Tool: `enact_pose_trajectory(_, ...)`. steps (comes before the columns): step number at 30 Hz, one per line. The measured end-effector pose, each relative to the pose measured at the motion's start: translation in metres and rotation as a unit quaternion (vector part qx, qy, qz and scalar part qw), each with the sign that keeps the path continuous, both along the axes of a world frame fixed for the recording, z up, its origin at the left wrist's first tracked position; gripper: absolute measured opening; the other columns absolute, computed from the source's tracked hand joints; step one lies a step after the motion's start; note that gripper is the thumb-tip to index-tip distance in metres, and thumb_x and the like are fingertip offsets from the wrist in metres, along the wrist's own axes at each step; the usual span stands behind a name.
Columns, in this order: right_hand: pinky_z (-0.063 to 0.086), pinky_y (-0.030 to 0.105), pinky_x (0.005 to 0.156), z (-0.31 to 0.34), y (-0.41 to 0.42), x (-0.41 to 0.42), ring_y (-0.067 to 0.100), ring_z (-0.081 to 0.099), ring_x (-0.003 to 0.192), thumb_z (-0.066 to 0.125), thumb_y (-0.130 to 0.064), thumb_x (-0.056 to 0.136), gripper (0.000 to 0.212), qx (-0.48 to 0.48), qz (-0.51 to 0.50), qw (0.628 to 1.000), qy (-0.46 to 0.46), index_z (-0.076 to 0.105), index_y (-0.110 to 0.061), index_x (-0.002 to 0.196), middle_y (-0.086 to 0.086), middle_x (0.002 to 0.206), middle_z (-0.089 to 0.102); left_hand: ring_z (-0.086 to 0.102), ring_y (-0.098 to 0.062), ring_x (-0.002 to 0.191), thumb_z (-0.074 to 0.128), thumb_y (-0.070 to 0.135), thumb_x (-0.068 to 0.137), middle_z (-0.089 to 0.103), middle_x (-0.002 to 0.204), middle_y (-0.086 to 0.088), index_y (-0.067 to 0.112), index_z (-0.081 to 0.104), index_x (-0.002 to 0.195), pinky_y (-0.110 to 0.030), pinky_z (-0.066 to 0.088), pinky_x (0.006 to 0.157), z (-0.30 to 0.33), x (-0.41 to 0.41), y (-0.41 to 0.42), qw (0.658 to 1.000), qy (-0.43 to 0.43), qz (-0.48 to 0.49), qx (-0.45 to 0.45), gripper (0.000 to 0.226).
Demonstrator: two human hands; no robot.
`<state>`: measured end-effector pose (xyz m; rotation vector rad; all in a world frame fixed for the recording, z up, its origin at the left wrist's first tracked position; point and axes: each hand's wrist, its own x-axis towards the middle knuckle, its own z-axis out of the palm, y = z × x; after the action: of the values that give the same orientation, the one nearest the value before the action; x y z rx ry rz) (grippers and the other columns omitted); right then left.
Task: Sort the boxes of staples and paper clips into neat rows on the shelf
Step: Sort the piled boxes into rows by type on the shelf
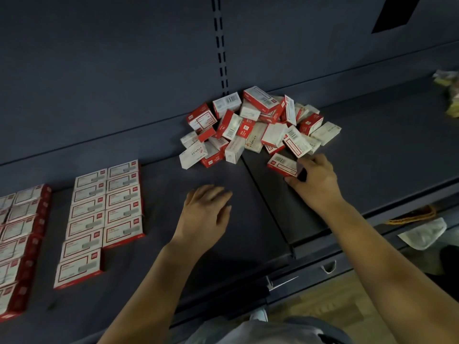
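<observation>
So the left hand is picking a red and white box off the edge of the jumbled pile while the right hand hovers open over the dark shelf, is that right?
Not quite: the hands are swapped. The head view shows the right hand gripping the red and white box at the edge of the jumbled pile of small boxes, while the left hand hovers open over the dark shelf.

Head cam, one view only: looks fwd + down, close over shelf [223, 232], wide-angle.

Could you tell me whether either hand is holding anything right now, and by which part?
The right hand pinches a red-and-white box by its right end; the left hand holds nothing.
</observation>
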<state>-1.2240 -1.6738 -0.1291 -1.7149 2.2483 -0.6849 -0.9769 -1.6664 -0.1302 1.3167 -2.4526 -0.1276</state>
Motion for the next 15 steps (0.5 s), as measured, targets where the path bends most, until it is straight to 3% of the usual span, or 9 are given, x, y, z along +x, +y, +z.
enact_pose_trajectory(5, 0.035, 0.031, 0.090, 0.003, 0.005, 0.003, 0.026, 0.042, 0.110, 0.078, -0.020, 0.070, 0.037, -0.005, 0.024, 0.996, -0.087, 0.061, -0.014, 0.103, 0.007, 0.112, 0.051, 0.060, -0.022, 0.104, 0.046, 0.030, 0.085, 0.067, 0.108, -0.002, 0.011, 0.068, 0.108, -0.042, 0.050, 0.086, -0.004, 0.002, 0.002, 0.996, 0.076, -0.005, 0.047, 0.037)
enact_pose_trajectory(8, 0.031, 0.019, 0.080, 0.002, 0.018, 0.018, 0.022, 0.044, 0.104, 0.080, -0.012, 0.068, 0.037, -0.013, 0.123, 0.987, -0.106, 0.062, -0.014, 0.101, 0.003, 0.104, 0.051, 0.055, -0.012, 0.109, 0.059, 0.021, 0.087, 0.064, 0.113, 0.000, 0.011, 0.065, 0.115, -0.021, 0.042, 0.092, -0.001, 0.001, 0.008, 0.984, 0.162, 0.010, 0.066, 0.031)
enact_pose_trajectory(11, 0.029, 0.005, 0.079, 0.005, 0.031, 0.037, 0.016, 0.044, 0.101, 0.080, -0.011, 0.067, 0.040, -0.012, 0.208, 0.969, -0.132, 0.062, -0.016, 0.102, -0.001, 0.103, 0.051, 0.050, 0.001, 0.112, 0.060, 0.017, 0.090, 0.057, 0.117, 0.011, 0.012, 0.060, 0.123, -0.003, 0.034, 0.091, 0.011, 0.002, 0.013, 0.959, 0.249, 0.030, 0.134, 0.033)
enact_pose_trajectory(15, 0.024, -0.002, 0.085, 0.021, 0.041, 0.063, 0.005, 0.038, 0.105, 0.079, -0.010, 0.068, 0.044, -0.014, 0.258, 0.954, -0.155, 0.061, -0.017, 0.107, -0.009, 0.106, 0.046, 0.062, 0.003, 0.093, 0.056, 0.024, 0.091, 0.068, 0.098, 0.012, 0.018, 0.068, 0.107, -0.012, 0.047, 0.077, 0.031, 0.017, 0.014, 0.911, 0.317, 0.052, 0.259, 0.021)
